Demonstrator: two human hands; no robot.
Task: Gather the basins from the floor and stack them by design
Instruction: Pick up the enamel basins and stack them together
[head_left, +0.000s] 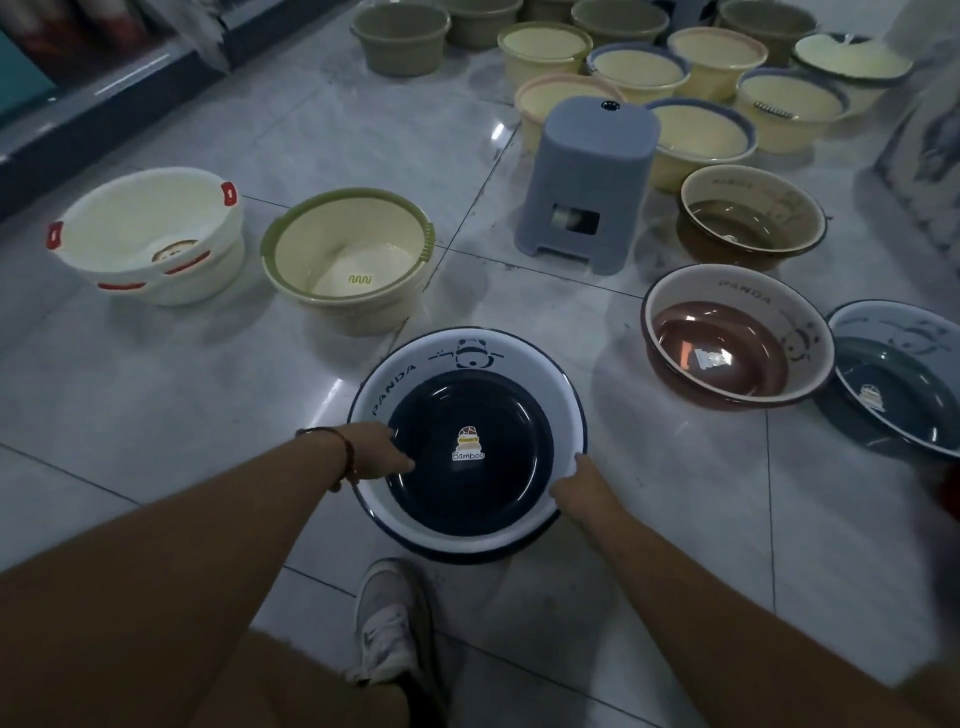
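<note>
- One white basin with red handles (148, 234) sits far left on the tiled floor (208, 374); doubled red marks along its near wall suggest a second one nested under it, though that is hard to confirm.
- One cream basin with a green rim (348, 257) stands just beside it, holding only a small yellow label.
- One navy panda basin (467, 441) is at the centre near the person's shoe (387, 623), with a "Bamboo" sticker inside. The left hand (371, 449) reaches over its left rim, fingers inside; the right hand (576, 486) pinches the right rim. Both are closed on this basin.
- One grey plastic stool (587, 182) stands upright behind.
- Right of it are three more panda basins: a brown one (753, 218), a reddish one (732, 338) and a blue-grey one (898, 379) cut off by the frame edge.
- About a dozen cream and olive basins (634, 67) crowd the back, several cropped; an exact count cannot be made.
</note>
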